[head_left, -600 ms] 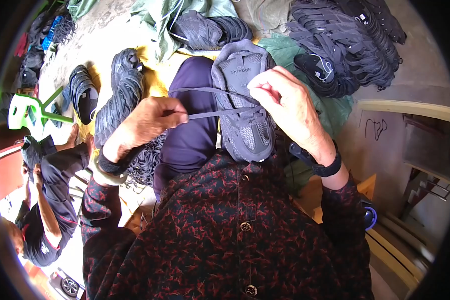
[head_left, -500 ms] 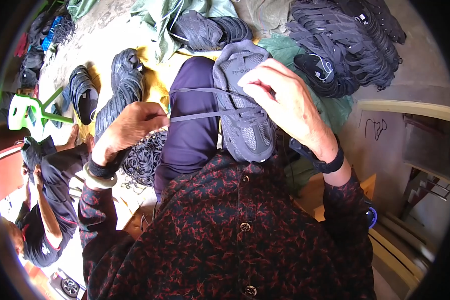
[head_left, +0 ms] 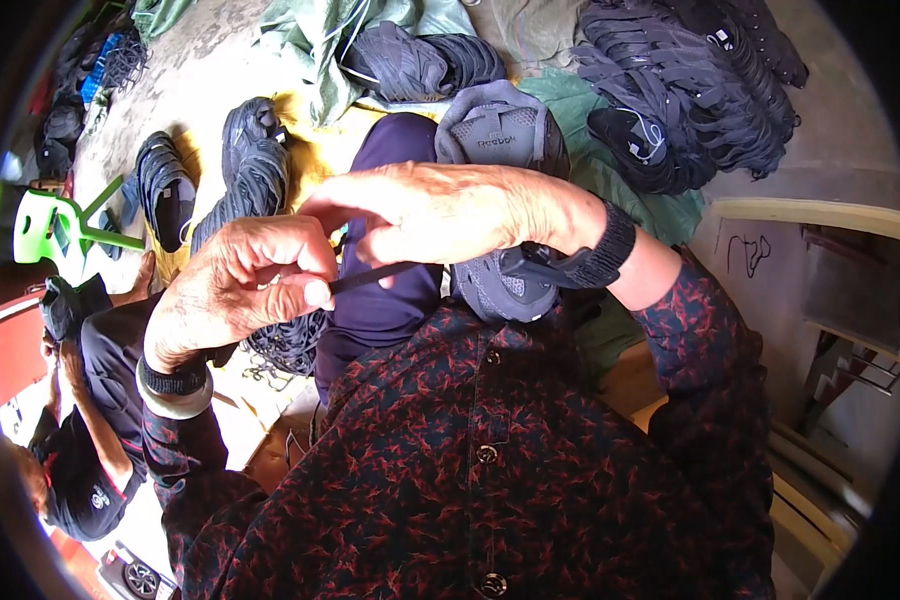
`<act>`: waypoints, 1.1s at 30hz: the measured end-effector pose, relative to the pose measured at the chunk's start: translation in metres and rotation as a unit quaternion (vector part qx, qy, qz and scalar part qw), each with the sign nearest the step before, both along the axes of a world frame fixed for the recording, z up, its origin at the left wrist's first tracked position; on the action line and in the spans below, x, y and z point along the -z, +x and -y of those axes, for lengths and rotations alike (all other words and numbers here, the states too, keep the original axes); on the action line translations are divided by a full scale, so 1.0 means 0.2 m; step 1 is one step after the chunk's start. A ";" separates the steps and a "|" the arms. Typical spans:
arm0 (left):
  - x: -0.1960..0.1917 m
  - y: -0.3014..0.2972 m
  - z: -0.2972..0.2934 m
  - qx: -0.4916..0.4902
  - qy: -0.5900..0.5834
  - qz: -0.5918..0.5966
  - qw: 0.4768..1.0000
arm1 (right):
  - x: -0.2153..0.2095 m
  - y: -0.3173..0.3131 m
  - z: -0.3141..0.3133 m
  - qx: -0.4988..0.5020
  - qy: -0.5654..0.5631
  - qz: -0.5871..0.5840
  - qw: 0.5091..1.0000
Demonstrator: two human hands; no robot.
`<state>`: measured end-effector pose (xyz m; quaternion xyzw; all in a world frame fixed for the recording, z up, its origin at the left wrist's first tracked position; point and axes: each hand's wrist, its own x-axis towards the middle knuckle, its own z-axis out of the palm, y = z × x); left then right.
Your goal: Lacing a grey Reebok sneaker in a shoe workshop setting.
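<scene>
A dark grey sneaker (head_left: pixel 497 130) lies along my lap beside my thigh in dark trousers, its tongue at the far end and its toe towards me. A flat dark shoelace (head_left: pixel 375 276) stretches between my left hand and the shoe. The thumb and forefinger of my left hand (head_left: pixel 240 285) pinch this lace. My right hand (head_left: pixel 445 210) reaches across the middle of the sneaker to the left hand, palm down with its fingers bent. Its fingertips are partly hidden behind the left hand, so what they grip is unclear.
Dark shoes (head_left: pixel 167 190) stand at the left, near a heap of black laces (head_left: pixel 288 342). A big pile of dark shoe pieces (head_left: pixel 675 95) lies at the far right. A person (head_left: pixel 100 430) sits at the left, holding a dark item near a green stool (head_left: pixel 48 222).
My right hand has moved left from the sneaker's tongue to meet my left hand. My left hand has come slightly nearer to me, still on the lace.
</scene>
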<state>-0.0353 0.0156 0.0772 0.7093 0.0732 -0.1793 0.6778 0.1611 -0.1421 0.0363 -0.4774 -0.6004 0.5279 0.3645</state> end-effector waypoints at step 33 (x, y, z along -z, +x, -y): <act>0.44 -0.37 -0.11 -0.011 0.405 -0.066 0.912 | -0.21 0.45 0.58 0.240 -0.065 0.325 0.912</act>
